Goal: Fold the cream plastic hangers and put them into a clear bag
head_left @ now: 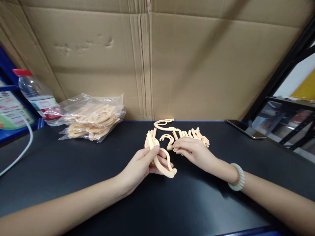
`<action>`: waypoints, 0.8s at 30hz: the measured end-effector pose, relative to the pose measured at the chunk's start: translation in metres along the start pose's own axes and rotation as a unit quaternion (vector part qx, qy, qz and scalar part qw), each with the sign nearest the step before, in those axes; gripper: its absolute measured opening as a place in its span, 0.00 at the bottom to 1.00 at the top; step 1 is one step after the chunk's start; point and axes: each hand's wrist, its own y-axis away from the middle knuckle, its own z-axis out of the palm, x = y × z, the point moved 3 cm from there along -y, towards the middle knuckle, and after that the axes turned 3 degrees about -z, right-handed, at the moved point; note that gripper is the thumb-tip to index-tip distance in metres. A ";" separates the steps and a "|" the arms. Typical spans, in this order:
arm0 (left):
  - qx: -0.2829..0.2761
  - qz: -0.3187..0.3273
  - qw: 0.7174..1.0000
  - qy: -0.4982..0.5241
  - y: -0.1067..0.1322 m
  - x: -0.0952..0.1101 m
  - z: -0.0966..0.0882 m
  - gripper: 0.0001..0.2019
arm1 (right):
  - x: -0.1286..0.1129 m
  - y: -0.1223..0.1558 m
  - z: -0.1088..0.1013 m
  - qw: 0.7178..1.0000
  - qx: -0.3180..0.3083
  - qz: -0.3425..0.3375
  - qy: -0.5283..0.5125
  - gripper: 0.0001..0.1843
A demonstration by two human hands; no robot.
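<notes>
My left hand (147, 160) is closed around a beige curved hanger part (159, 165), with a long bowed arm and a thinner wavy one meeting at the near end. My right hand (195, 151) reaches down into the loose beige parts on the table, fingers bent together; what lies between the fingertips is hidden. Just left of those fingertips lies a question-mark-shaped hanger hook (169, 139). Behind both hands rests another beige hanger arm (163, 124). Several more beige hanger parts (198, 134) lie in a row beyond my right hand.
Clear plastic bags of beige parts (95, 114) are stacked at the left, beside a red-capped bottle (41, 98). A phone-like flat device (246, 128) lies at the back right. Cardboard (197, 65) walls off the back of the black table (98, 206). A white cable (28, 141) curves at left.
</notes>
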 end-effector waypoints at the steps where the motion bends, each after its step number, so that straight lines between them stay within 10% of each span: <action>1: 0.000 0.000 1.000 0.000 0.000 0.000 0.000 0.19 | 0.000 0.000 0.000 1.000 -0.007 0.003 0.003 0.09; 16: -0.004 0.001 1.000 -0.006 -0.001 -0.001 -0.001 0.20 | 0.004 0.006 -0.003 0.996 -0.054 0.023 0.070 0.07; 24: 0.022 0.055 0.996 -0.073 -0.001 -0.004 -0.003 0.16 | -0.050 0.004 -0.009 0.991 0.006 -0.126 0.049 0.13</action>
